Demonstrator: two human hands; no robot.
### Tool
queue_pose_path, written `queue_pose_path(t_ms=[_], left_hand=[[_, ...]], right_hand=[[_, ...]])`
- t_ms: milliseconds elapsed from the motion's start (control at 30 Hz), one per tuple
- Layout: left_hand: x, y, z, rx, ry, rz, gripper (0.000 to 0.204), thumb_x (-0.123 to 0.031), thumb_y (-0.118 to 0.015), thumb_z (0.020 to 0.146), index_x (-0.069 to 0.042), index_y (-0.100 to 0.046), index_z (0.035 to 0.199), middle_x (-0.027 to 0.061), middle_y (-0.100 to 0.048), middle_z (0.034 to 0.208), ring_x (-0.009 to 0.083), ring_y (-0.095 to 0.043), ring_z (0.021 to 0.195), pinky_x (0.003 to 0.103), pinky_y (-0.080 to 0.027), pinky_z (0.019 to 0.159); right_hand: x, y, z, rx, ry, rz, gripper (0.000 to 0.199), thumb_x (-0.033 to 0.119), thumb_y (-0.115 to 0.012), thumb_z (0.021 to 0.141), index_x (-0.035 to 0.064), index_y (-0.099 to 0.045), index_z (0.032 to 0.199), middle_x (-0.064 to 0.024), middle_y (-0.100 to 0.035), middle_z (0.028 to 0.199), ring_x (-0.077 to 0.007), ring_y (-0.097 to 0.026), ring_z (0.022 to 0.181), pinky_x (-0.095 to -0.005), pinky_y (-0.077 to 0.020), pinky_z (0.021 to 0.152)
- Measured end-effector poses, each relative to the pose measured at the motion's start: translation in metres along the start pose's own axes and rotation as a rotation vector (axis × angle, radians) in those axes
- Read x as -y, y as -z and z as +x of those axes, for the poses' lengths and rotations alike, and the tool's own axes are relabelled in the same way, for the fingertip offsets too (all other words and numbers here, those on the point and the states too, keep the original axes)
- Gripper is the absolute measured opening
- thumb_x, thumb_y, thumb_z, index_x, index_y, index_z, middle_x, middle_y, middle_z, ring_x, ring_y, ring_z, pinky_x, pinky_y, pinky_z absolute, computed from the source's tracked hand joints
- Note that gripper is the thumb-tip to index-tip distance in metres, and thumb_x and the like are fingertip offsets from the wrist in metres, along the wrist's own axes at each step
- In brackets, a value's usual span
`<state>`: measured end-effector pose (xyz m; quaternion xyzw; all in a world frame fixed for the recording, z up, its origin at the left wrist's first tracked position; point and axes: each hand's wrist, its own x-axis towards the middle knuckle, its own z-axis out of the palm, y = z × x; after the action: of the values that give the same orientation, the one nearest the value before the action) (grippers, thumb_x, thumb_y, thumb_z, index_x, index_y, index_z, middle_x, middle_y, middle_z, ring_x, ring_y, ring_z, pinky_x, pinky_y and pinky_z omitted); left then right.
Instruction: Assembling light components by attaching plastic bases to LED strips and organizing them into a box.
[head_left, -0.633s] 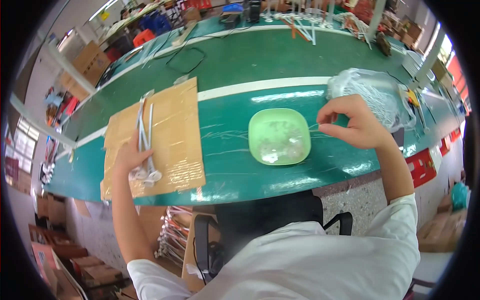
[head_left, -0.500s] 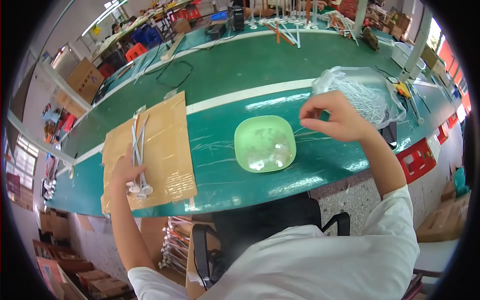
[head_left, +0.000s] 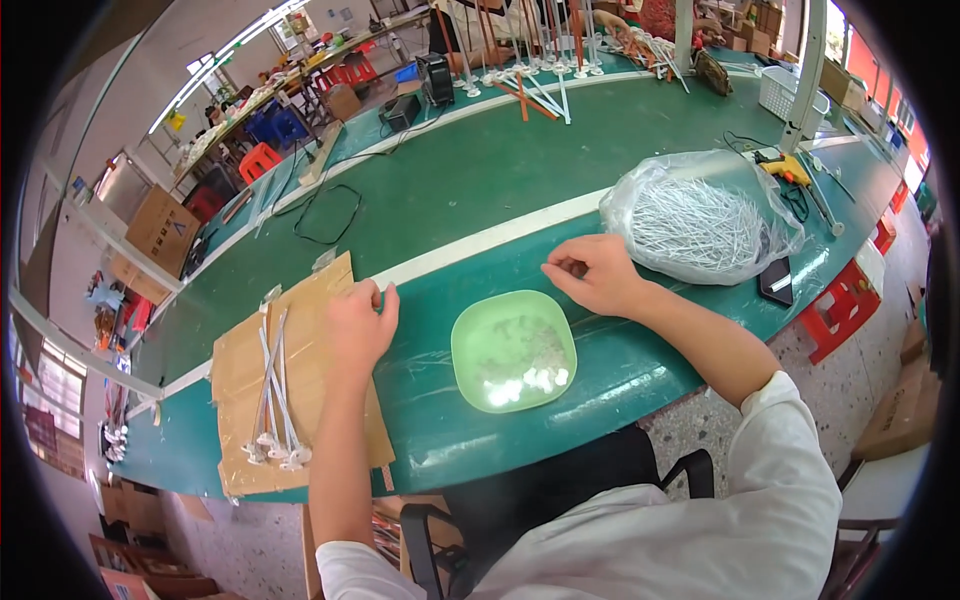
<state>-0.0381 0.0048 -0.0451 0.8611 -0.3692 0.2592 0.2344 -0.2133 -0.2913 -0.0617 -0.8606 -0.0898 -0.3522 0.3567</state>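
Over the right edge of a flat cardboard sheet, my left hand is raised with its fingers loosely bent. A gap shows between thumb and forefinger, with nothing visible in it. Several thin rods with white round ends lie on the cardboard to its left. My right hand is closed in a pinch above the table; whatever it may hold is too small to see. Just left of and nearer than that hand stands a light green bowl with small clear pieces inside. Beyond the hand sits a clear plastic bag of thin white sticks.
A dark phone lies beside the bag, and a yellow-handled glue gun is behind it. Upright rods stand at the far side, near other people. A black chair is against the near table edge.
My left hand has lifted off the rods and moved right, leaving them on the cardboard. My right hand has come left and closer to the bowl. The whole view has shifted.
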Motion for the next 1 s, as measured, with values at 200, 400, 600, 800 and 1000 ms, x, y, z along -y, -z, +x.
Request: queue_pose_path(t_ms=[200,400,600,800,1000], left_hand=[[0.029,-0.046,0.004,-0.052,0.107,-0.146,0.043,-0.020,-0.071,0.084,-0.002,-0.045,0.056,0.0104,-0.044,0.048,0.0232,-0.044,0.044,0.037,-0.034,0.046],[0.031,-0.049,0.005,-0.046,0.256,-0.417,0.044,-0.018,-0.072,0.084,-0.002,-0.041,0.057,0.0018,-0.034,0.050,0.0091,-0.033,0.050,0.030,-0.026,0.047],[0.036,-0.047,0.005,-0.046,0.300,-0.485,0.045,-0.015,-0.072,0.084,-0.004,-0.039,0.057,-0.0015,-0.032,0.052,0.0072,-0.031,0.052,0.028,-0.024,0.048],[0.041,-0.048,-0.002,-0.040,0.291,-0.533,0.043,-0.013,-0.070,0.087,-0.004,-0.040,0.058,-0.0041,-0.034,0.054,0.0056,-0.030,0.053,0.027,-0.024,0.048],[0.040,-0.047,0.003,-0.034,0.310,-0.527,0.043,-0.015,-0.070,0.087,-0.002,-0.041,0.057,0.0001,-0.036,0.051,0.0077,-0.034,0.050,0.028,-0.027,0.047]], right_hand=[[-0.007,0.001,0.003,-0.011,-0.061,-0.051,0.007,0.009,-0.073,0.079,0.0048,-0.068,0.078,-0.0077,-0.064,0.063,-0.0167,-0.063,0.053,-0.0277,-0.0495,0.048],[-0.022,-0.001,0.006,0.080,0.075,-0.156,0.007,0.005,-0.074,0.079,0.0043,-0.067,0.078,-0.0054,-0.060,0.061,-0.0154,-0.059,0.048,-0.0271,-0.0456,0.045],[-0.026,0.007,0.003,0.098,-0.045,-0.126,0.008,0.010,-0.073,0.079,0.0050,-0.067,0.079,-0.0071,-0.063,0.063,-0.0195,-0.062,0.051,-0.0306,-0.0485,0.047],[-0.033,0.001,-0.001,-0.031,-0.166,-0.157,0.009,0.011,-0.073,0.079,0.0053,-0.066,0.076,-0.0073,-0.063,0.061,-0.0208,-0.062,0.050,-0.0324,-0.0495,0.049],[-0.030,0.000,0.002,-0.077,-0.231,-0.205,0.010,0.010,-0.073,0.079,0.0035,-0.066,0.075,-0.0071,-0.063,0.059,-0.0181,-0.062,0.051,-0.0303,-0.0492,0.050]])
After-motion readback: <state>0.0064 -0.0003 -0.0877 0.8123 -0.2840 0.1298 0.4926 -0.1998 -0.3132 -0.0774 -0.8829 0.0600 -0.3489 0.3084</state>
